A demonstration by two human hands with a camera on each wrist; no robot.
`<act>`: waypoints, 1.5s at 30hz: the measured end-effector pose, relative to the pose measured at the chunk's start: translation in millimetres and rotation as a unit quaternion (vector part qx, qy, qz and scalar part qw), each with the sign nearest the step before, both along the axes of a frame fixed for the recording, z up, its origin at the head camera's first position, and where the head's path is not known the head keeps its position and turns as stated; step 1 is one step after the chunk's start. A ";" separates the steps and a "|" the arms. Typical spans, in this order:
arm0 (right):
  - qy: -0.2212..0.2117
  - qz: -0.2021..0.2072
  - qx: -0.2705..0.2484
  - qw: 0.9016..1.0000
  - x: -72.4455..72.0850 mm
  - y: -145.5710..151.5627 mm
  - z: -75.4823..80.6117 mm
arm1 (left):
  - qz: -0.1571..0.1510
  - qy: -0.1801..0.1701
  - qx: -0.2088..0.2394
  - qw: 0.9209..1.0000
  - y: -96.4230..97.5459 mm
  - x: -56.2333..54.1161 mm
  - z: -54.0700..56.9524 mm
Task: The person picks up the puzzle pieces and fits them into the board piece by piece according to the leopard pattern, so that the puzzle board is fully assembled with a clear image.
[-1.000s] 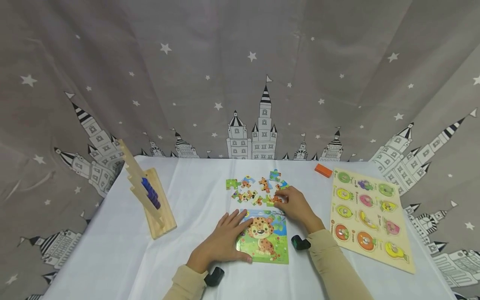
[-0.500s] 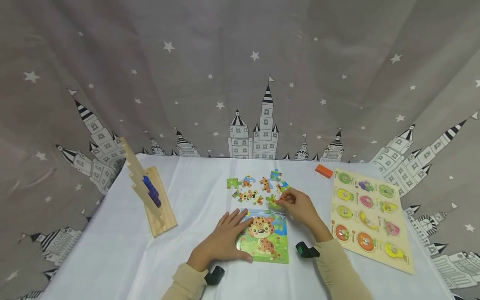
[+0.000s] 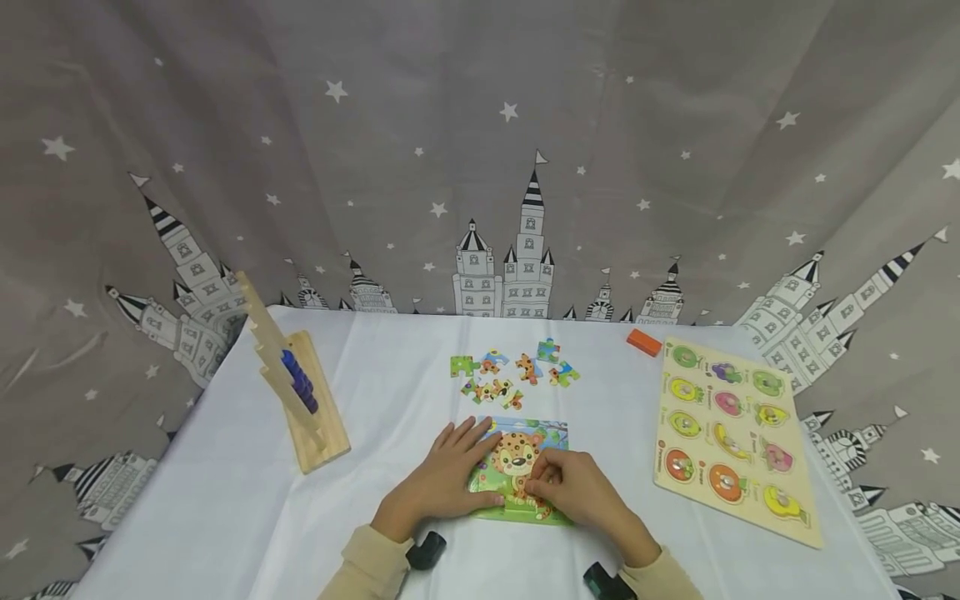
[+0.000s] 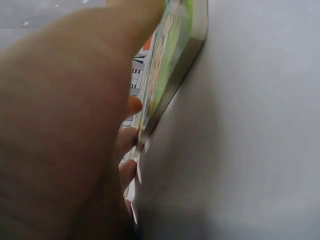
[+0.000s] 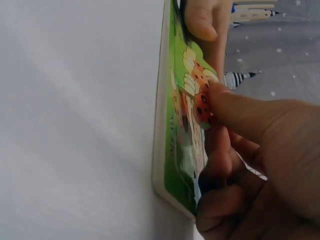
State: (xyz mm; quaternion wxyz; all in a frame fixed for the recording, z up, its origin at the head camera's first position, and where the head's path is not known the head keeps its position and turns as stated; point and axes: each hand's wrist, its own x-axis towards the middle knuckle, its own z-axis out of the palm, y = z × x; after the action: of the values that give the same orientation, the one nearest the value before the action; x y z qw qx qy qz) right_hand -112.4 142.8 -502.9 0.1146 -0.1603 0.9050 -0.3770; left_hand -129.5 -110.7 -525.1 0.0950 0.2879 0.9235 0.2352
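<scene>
A square leopard jigsaw board (image 3: 553,435) lies on the white table in front of me. My left hand (image 3: 441,477) rests spread over its left edge, the thumb along the lower left corner. In the left wrist view that hand (image 4: 65,105) covers much of the frame beside the board's edge (image 4: 172,75). Over the board's lower right part is my right hand (image 3: 581,492). In the right wrist view its thumb and fingers pinch a green and orange spotted jigsaw piece (image 5: 202,109), held tilted above the board's surface. Several loose jigsaw pieces (image 3: 527,368) lie beyond the board.
A wooden fruit puzzle board (image 3: 738,442) lies at the right, with an orange block (image 3: 643,342) near its far corner. On the left stands a stepped wooden rack (image 3: 321,417) with blue rings. Behind the table hangs a grey castle-print curtain (image 3: 360,192).
My right hand has picked up a jigsaw piece from the right of the loose group and carried it toward me, over the leopard board. The left hand has stayed on the board.
</scene>
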 end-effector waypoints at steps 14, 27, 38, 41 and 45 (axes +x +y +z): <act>0.028 0.020 0.059 0.998 -1.3 -2.5 -4.1 | 0.017 0.002 -0.015 1.000 5.4 5.2 2.1; 0.026 0.003 0.033 0.999 -12.4 2.6 0.3 | 0.032 0.013 -0.016 0.999 7.4 4.3 -1.4; 0.032 -0.109 0.000 0.994 -82.6 3.3 4.0 | 0.032 -0.008 -0.016 0.999 1.5 3.4 -0.5; 0.036 -0.138 -0.004 0.990 -98.1 6.6 0.2 | 0.025 -0.016 -0.010 1.000 -0.8 2.2 0.2; 0.038 -0.191 0.014 0.981 -118.4 20.2 -8.6 | 0.014 -0.019 -0.004 1.000 -4.3 -0.1 3.3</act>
State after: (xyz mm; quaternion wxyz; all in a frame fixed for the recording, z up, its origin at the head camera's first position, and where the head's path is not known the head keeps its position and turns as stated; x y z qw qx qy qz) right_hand -230.9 163.0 -511.5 0.0080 0.0027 0.9278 -0.3730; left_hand -129.6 -114.9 -521.8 0.1108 0.2699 0.9263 0.2386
